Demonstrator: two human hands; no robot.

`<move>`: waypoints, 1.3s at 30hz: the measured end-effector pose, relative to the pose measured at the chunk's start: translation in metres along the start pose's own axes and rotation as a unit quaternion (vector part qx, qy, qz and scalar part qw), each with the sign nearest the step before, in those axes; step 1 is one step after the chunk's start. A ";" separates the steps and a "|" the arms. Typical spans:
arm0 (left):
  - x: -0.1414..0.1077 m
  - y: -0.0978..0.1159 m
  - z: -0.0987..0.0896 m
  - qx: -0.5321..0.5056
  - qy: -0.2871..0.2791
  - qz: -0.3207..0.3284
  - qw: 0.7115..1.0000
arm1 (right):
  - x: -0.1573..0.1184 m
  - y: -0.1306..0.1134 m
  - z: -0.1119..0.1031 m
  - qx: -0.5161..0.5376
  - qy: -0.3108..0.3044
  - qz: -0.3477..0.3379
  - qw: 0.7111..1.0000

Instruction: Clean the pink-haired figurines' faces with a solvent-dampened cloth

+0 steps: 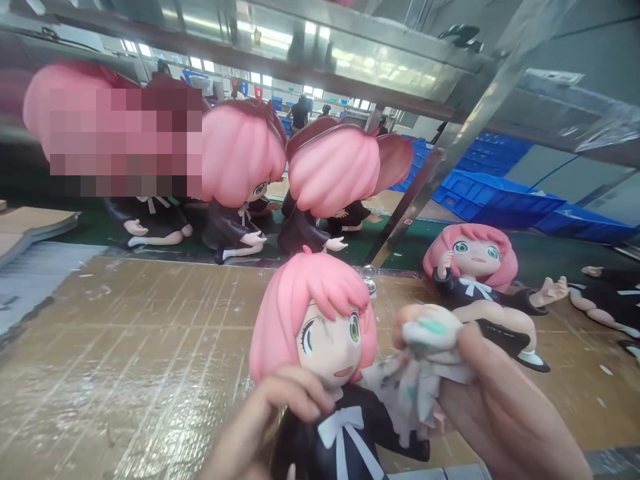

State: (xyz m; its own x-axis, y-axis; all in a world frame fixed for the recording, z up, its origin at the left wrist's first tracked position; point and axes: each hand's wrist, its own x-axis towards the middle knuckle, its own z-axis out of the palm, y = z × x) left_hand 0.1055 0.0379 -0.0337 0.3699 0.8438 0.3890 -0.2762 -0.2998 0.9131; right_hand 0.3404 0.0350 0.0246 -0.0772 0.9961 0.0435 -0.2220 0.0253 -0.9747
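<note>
1. The large glossy figure with pink hair, a black dress and a white neck bow point(333, 360) is upright just above the brown, tape-covered table point(150, 300), its face turned partly towards the right hand. This pose seems to leave the painted face exposed and within reach.
2. A faint greyish mark shows on its forehead, between the green eyes.
3. The crumpled whitish cloth with green stains point(433, 333) is bunched into a rounded pad on top, with loose folds hanging below; gathering it so probably gives a firm, small surface.
4. A second pink-haired figure point(475, 257) leans back on the table to the right, face up and well apart from the first, perhaps so that nothing rubs its paint.
5. More pink-haired figures point(335, 167) sit in a row on a green surface point(270, 230) behind, beyond the table's edge; blue plastic crates point(495, 193) stand further back.
6. The left hand point(280, 400) is half open, fingers curved against the chin and neck, likely steadying the figure; how firmly it grips cannot be told.
7. The right hand point(500, 393) is closed on the cloth, pinching it between thumb and fingers beside the face, apart from it.
</note>
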 end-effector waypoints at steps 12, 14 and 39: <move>0.099 0.039 0.017 -0.035 -0.139 -0.189 0.971 | 0.023 -0.035 -0.008 -0.163 -0.167 0.011 0.972; 0.096 0.034 0.014 -0.032 -0.110 -0.189 0.975 | 0.025 -0.032 -0.007 -0.169 -0.160 0.020 0.972; 0.102 0.057 0.031 0.061 0.000 -0.124 0.990 | 0.024 0.010 0.006 0.120 -0.195 0.196 0.953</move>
State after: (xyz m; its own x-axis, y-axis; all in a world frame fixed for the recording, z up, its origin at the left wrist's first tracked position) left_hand 0.1549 0.0933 0.0621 0.4134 0.8980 0.1506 -0.0674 -0.1348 0.9886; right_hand 0.3300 0.0589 0.0174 -0.5449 0.8166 -0.1905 -0.3149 -0.4098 -0.8561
